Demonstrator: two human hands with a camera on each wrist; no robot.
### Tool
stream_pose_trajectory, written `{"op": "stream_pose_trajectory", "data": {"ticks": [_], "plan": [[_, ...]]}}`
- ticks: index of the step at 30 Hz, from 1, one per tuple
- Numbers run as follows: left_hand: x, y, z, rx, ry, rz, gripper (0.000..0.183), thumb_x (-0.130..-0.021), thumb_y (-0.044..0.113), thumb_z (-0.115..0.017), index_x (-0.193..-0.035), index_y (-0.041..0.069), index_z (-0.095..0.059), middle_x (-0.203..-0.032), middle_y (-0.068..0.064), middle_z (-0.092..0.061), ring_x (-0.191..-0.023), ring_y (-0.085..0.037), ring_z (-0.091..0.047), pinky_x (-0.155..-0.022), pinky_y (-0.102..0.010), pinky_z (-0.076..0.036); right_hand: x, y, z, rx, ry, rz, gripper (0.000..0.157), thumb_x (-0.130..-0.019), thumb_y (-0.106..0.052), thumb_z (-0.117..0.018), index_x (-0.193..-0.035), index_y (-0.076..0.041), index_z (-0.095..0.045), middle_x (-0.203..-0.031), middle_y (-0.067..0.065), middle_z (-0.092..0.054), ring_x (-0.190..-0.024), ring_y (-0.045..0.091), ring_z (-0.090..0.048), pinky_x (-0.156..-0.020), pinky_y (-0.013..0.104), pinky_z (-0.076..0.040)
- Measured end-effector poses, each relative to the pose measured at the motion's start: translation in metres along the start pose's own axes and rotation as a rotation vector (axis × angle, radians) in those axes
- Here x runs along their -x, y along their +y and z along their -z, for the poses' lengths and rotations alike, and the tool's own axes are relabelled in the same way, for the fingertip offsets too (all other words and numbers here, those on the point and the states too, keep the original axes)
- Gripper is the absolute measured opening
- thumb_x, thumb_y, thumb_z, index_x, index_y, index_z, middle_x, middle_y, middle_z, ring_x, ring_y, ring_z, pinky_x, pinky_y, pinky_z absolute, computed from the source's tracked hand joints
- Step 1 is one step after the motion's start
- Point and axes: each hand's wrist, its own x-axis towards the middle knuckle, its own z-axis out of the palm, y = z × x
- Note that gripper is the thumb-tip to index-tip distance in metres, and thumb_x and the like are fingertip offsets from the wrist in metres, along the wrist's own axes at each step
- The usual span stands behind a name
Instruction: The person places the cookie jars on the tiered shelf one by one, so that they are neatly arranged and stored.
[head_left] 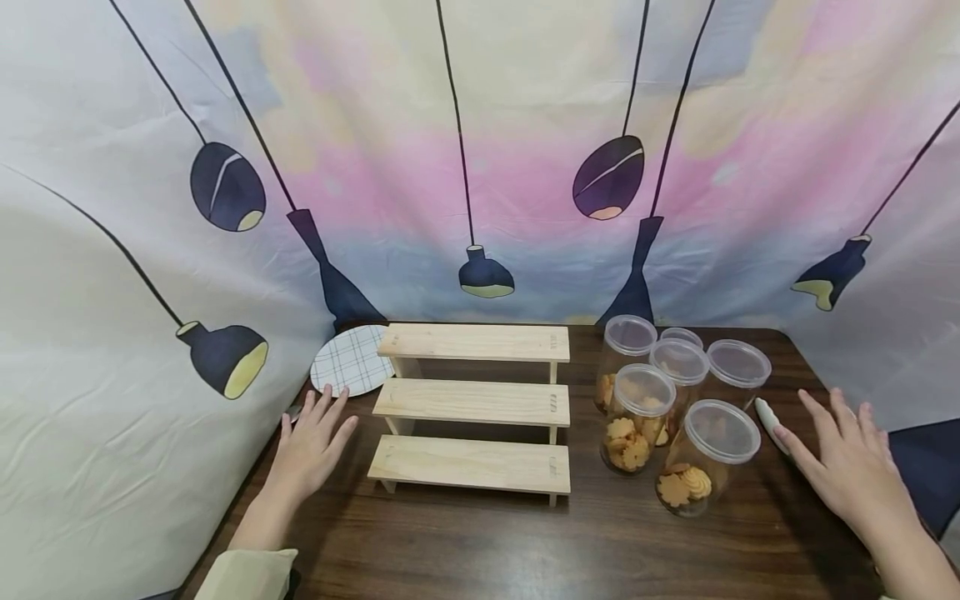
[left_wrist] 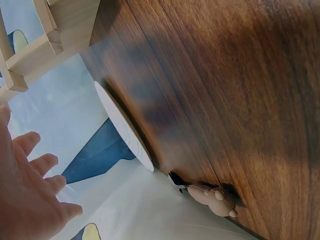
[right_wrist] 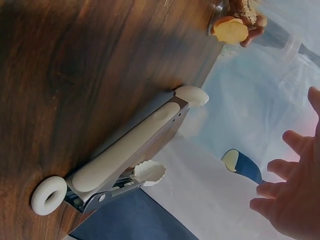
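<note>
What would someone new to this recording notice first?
Probably the pale three-step wooden rack in the middle of the dark table. Next come the clear jars clustered to its right, several with cookies inside, and the hanging lamps printed on the cloth behind. At the sides, the left grip hovers empty near a checked plate, and the right grip hovers empty near a pair of tongs.

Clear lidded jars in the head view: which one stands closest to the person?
The front-right jar, with cookies low inside. Its base sits lower in the head view than any of the others, which stand farther back.
</note>
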Motion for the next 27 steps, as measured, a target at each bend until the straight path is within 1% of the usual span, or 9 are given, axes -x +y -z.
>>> {"op": "stream_pose_trajectory", "data": {"ticks": [5,15,20,27], "plan": [[0.002,0.001,0.0,0.002,0.008,-0.001,0.064,-0.102,0.051,-0.033,-0.151,0.009,-0.033,-0.154,-0.023,-0.022,-0.142,-0.041,-0.007,-0.104,-0.07,0.001,0.003,-0.006,0.008,-0.017,0.05,0.001,0.082,-0.098,-0.053,-0.045,-0.154,-0.004,-0.011,-0.15,0.036,0.009,-0.132,0.053,0.019,-0.104,0.064,0.012],[0.003,0.001,0.007,-0.01,0.029,-0.02,0.062,-0.103,0.048,-0.036,-0.15,0.008,-0.034,-0.152,-0.025,-0.025,-0.141,-0.042,-0.009,-0.104,-0.07,0.0,0.009,-0.019,0.028,-0.051,0.136,0.009,0.078,-0.099,-0.047,-0.049,-0.154,-0.005,-0.014,-0.152,0.034,0.006,-0.136,0.048,0.017,-0.107,0.061,0.01],[0.003,-0.001,0.007,-0.011,0.036,-0.023,0.063,-0.102,0.05,-0.035,-0.15,0.008,-0.034,-0.152,-0.026,-0.025,-0.141,-0.042,-0.009,-0.104,-0.071,0.0,0.01,-0.023,0.033,-0.051,0.144,0.017,0.078,-0.098,-0.048,-0.05,-0.154,-0.005,-0.015,-0.153,0.032,0.006,-0.136,0.047,0.018,-0.106,0.061,0.011],[0.004,-0.003,0.005,-0.01,0.035,-0.025,0.061,-0.103,0.045,-0.039,-0.15,0.009,-0.034,-0.152,-0.026,-0.025,-0.141,-0.043,-0.01,-0.103,-0.071,0.0,0.01,-0.03,0.035,-0.058,0.129,0.033,0.075,-0.099,-0.046,-0.048,-0.154,-0.006,-0.015,-0.154,0.03,0.008,-0.137,0.045,0.02,-0.107,0.06,0.011]]}}
